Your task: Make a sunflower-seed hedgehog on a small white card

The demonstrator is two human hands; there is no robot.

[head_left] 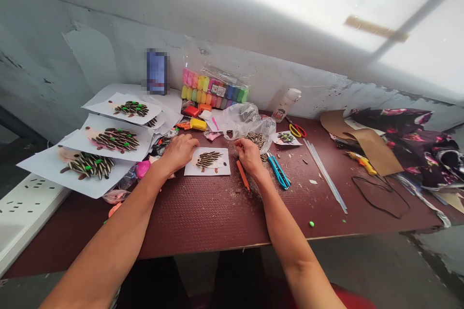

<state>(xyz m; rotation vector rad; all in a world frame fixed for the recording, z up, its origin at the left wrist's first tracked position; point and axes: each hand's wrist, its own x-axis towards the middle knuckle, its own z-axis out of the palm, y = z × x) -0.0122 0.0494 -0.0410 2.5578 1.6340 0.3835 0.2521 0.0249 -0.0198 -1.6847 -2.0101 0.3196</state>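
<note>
A small white card point(225, 164) lies on the dark red table between my hands, with a hedgehog shape of striped seeds point(209, 159) on it. My left hand point(182, 150) rests at the card's left edge, its fingers curled together; whether they hold anything is hidden. To the right of the card, my right hand point(249, 154) has its fingers drawn together beside the pile of seeds point(256, 140); anything between them is too small to make out. An orange stick-like tool point(243, 176) lies just below my right hand.
Hedgehog sheets point(112, 140) are stacked at the left near a white power strip point(25, 207). Coloured clay packs point(213, 91) and a bottle point(286, 105) stand behind. Blue cutters point(278, 172), scissors point(297, 129), glue sticks point(326, 176) and a corded glue gun point(364, 163) lie right.
</note>
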